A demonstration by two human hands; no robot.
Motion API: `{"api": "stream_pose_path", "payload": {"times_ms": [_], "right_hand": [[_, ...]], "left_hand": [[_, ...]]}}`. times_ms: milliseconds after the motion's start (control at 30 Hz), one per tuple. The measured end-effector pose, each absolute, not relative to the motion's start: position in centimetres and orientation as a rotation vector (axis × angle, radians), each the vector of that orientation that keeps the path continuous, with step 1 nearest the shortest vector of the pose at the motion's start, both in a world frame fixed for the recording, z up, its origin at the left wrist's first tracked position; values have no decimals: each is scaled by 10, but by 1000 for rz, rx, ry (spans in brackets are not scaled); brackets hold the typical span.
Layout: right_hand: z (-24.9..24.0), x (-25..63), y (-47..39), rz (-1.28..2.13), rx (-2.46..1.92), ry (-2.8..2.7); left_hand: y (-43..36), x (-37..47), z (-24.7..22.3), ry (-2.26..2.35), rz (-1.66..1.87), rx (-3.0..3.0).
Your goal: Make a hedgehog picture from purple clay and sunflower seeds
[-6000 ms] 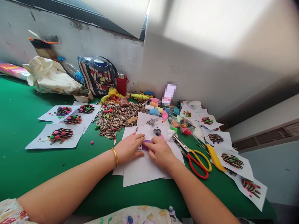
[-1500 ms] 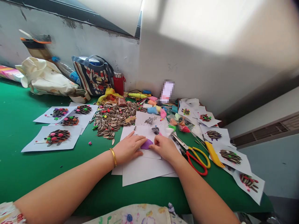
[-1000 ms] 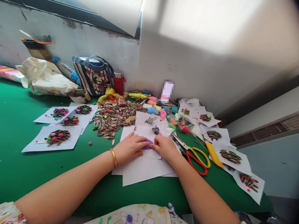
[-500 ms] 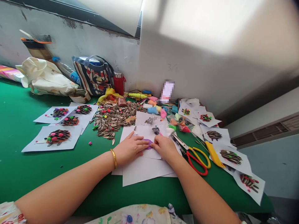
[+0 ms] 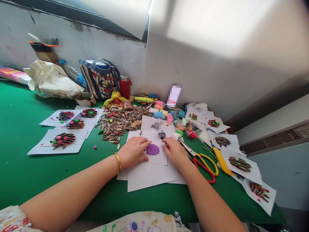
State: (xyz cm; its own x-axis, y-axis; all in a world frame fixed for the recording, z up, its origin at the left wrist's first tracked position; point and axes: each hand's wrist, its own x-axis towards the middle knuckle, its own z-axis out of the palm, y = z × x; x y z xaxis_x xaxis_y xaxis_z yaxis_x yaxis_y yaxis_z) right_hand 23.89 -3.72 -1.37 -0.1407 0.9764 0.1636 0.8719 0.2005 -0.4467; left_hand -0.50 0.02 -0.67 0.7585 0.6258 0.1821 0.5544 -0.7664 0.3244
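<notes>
A flat purple oval of modelling clay (image 5: pixel 153 149) lies on a small white sheet of paper (image 5: pixel 158 159), between my two hands. My left hand (image 5: pixel 133 152) rests flat at the sheet's left side, fingers stretched, fingertips at the clay's left edge. On the other side my right hand (image 5: pixel 174 152) is apart from the clay, its fingers loosely bent and holding nothing I can see. Its fingertips are close to a small dark lump (image 5: pixel 162 135) on the paper. Larger white sheets (image 5: pixel 145 178) lie underneath.
Scissors (image 5: pixel 201 158) with red and yellow handles lie right of my right hand. A heap of striped sunflower seeds (image 5: pixel 118 124) sits behind my left hand. Seed-and-clay hedgehog pictures (image 5: pixel 63 140) lie at both sides. Coloured clay packets (image 5: pixel 158 114), bags and a red flask (image 5: pixel 125 88) stand behind.
My right hand has drawn back from the purple clay, its fingers loosening. My left hand has shifted slightly left, so the oval now shows almost whole.
</notes>
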Motion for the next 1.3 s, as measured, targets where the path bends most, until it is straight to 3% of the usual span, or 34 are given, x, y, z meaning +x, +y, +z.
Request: {"api": "stream_pose_path", "payload": {"times_ms": [233, 1000, 1300], "right_hand": [[-17, 235, -34, 132, -1967, -2139], [-18, 228, -27, 155, -2046, -2056], [-20, 228, -28, 148, -2028, -2027]], "left_hand": [[4, -7, -9, 1113, 402, 2705], [32, -3, -12, 1450, 626, 2571], [32, -6, -13, 1381, 749, 2440]]}}
